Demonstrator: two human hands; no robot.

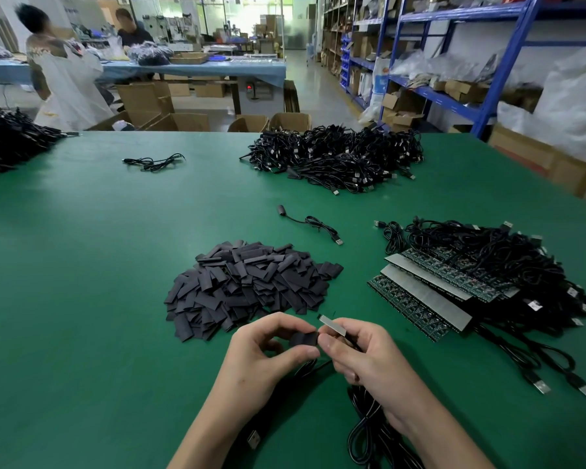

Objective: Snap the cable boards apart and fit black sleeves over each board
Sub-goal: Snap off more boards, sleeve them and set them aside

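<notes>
At the tabletop's near edge, the left hand [268, 353] pinches a black sleeve [303, 339] while the right hand [362, 357] pinches a board [333, 325], sleeving apparently under way, alignment needed next

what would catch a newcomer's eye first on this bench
The hands at bottom centre draw the eye first: the left hand pinches a black sleeve and the right hand holds a board right beside it. Just beyond them a sleeve pile lies on the green table. A stack of boards with cables sits to its right, and a big cable heap lies farther back.
</notes>
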